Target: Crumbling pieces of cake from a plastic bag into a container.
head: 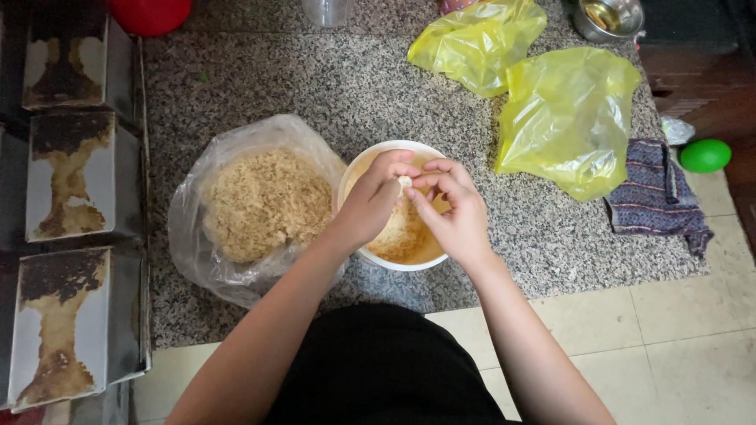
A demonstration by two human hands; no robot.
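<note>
Left hand: your left hand point(376, 201) is over the bowl point(391, 147), its grip closed on a small white piece point(404, 183).
Right hand: your right hand point(454, 208) meets it from the other side, fingertips pinching the same piece.
Bowl: white, round, with pale yellow-brown food inside, at the near edge of the tabletop point(354, 86).
Clear bag point(236, 212): just left of the bowl, touching it, open, full of brown crumbs.
Yellow bags point(565, 118): two, crumpled, right of the bowl and further back.
Cloth point(655, 193): dark, striped, at the right edge.
Steel bowl point(608, 17): far right corner.
Tabletop: speckled grey granite.
Floor point(677, 330): pale tiles; a green ball point(705, 155) lies at the right.
</note>
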